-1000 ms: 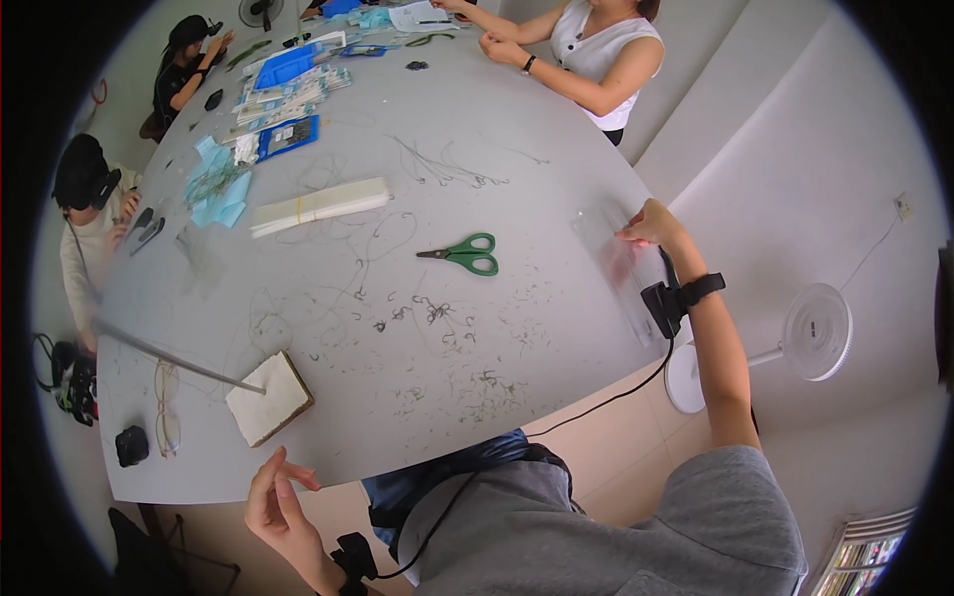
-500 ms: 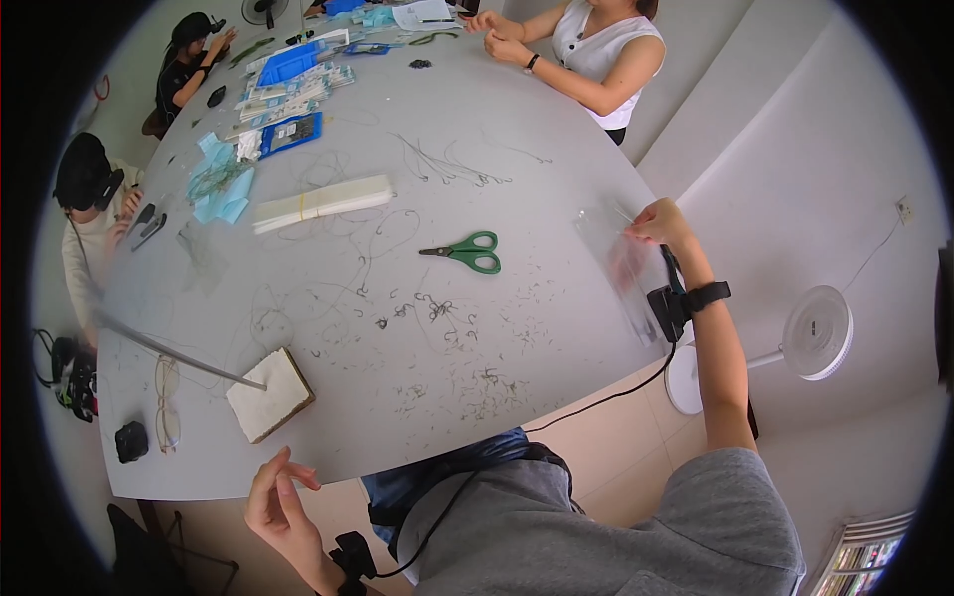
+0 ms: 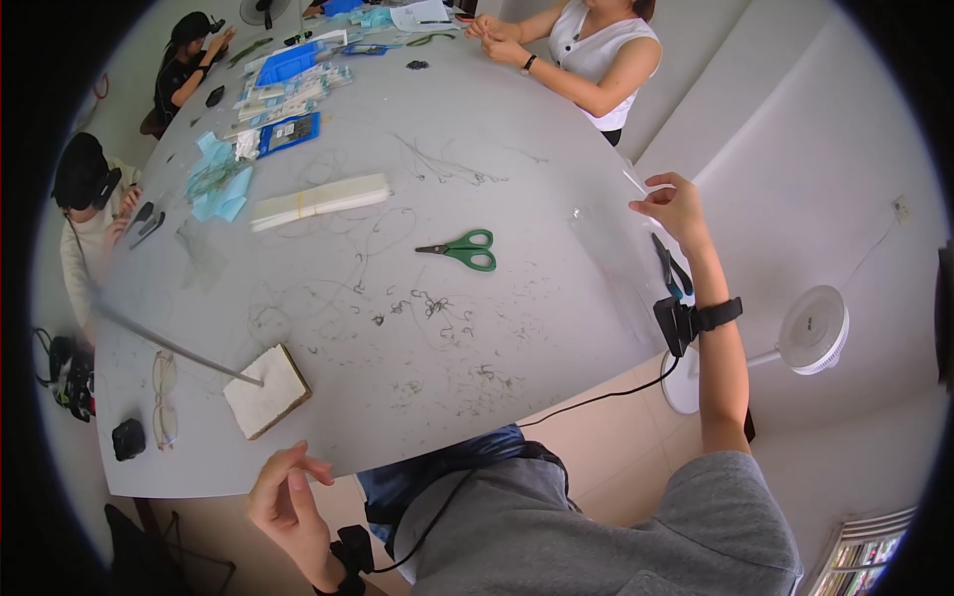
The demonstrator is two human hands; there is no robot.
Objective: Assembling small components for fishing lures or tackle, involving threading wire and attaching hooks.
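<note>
One right hand (image 3: pixel 678 211), one pliers (image 3: pixel 667 262) nearby

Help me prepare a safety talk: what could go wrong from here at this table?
The small dark hooks lie loose on the table, so brushing over them might prick bare skin. The pliers lie near the table's right edge, close to the right hand, so a bump might knock them off. The black cable runs from the right wrist device past the table edge and could snag.
</note>
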